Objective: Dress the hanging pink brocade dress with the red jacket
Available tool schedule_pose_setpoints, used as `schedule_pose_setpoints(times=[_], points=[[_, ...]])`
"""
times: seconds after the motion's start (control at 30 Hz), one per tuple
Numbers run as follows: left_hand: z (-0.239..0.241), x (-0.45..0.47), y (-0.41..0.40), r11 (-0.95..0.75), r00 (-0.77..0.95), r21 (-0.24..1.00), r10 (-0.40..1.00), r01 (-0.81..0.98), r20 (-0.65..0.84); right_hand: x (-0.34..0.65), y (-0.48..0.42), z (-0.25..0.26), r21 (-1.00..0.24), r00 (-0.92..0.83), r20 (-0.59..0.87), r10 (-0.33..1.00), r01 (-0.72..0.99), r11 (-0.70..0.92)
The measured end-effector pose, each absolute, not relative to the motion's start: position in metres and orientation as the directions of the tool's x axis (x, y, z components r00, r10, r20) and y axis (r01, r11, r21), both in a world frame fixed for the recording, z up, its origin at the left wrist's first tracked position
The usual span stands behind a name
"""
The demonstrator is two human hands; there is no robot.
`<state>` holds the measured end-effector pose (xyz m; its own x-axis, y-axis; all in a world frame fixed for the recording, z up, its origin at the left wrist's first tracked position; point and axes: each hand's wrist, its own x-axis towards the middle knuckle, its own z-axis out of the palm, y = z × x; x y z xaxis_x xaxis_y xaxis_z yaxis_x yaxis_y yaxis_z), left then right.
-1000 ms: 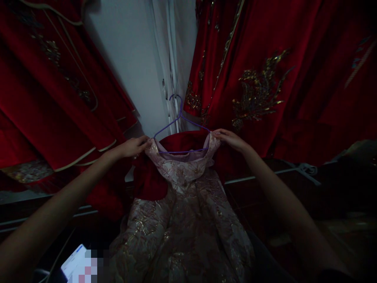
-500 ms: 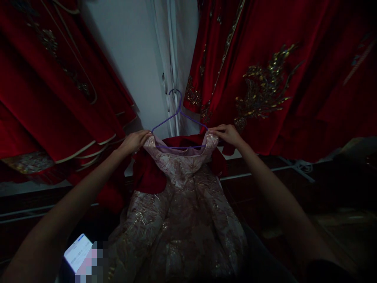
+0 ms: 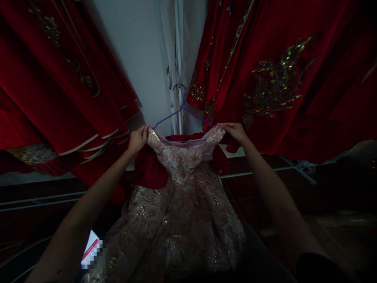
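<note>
Facing, around two o'clock, a broad red garment (image 3: 318, 94) and, from nine to eleven o'clock, layered red garments (image 3: 44, 86) edged with pale piping. Holding up, from the centre down toward six o'clock, a pale brocade dress (image 3: 188, 212) glinting with floral patterning. Looking at about eleven o'clock onto a white wall (image 3: 132, 51), and nearer twelve onto white hanging strips (image 3: 176, 47). Noticing gold embroidery (image 3: 273, 86) at two o'clock on the broad garment, and red cloth (image 3: 151, 169) behind the dress toward eight. Seeing a purple hanger (image 3: 183, 107) at twelve o'clock, reaching both dress shoulders and crossing the neckline with its lower bar; being unable to tell a free hook from a caught one. Pinching the nine-o'clock shoulder narrowly with the left hand (image 3: 139, 139), and the three-o'clock shoulder just as narrowly with the right hand (image 3: 235, 131). Spreading the shoulders slightly wider and more level than a second ago, showing less of the neckline's inside; apparently squaring the dress on the hanger. Glimpsing a bright white panel (image 3: 92, 238) at eight o'clock, partly pixelated.
</note>
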<state>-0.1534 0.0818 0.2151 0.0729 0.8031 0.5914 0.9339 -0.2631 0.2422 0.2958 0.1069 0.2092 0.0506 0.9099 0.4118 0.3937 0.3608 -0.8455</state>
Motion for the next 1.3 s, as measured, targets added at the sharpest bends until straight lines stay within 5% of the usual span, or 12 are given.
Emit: schedule_pose_setpoints(times=[0.2, 0.3, 0.4, 0.57, 0.7, 1.0, 1.3], points=[[0.156, -0.177, 0.055, -0.123, -0.086, 0.399, 0.88, 0.909, 0.467, 0.32, 0.084, 0.14, -0.875, 0.052, 0.189, 0.981, 0.462, 0.144], [0.128, -0.173, 0.029, -0.067, -0.128, 0.394, 0.885, 0.917, 0.449, 0.306, 0.06, 0.124, -0.821, -0.185, 0.161, 0.969, 0.52, 0.236], [0.124, -0.15, 0.012, -0.23, 0.052, 0.283, 0.851, 0.931, 0.522, 0.283, 0.036, 0.135, -0.729, -0.352, 0.139, 0.925, 0.596, 0.337], [0.167, -0.082, 0.025, -0.598, 0.451, 0.111, 0.702, 0.794, 0.551, 0.242, 0.012, 0.195, -0.413, -0.398, 0.303, 0.866, 0.764, 0.495], [0.188, -0.032, 0.058, -0.754, 0.634, 0.026, 0.569, 0.656, 0.524, 0.232, 0.025, 0.239, -0.278, -0.392, 0.449, 0.803, 0.793, 0.542], [0.15, -0.012, 0.059, -0.688, 0.523, 0.135, 0.65, 0.713, 0.551, 0.303, 0.077, 0.203, -0.139, -0.248, 0.606, 0.756, 0.903, 0.407], [0.161, -0.016, 0.038, -0.69, 0.513, 0.174, 0.661, 0.703, 0.547, 0.336, 0.077, 0.18, -0.161, -0.114, 0.612, 0.783, 0.951, 0.264]])
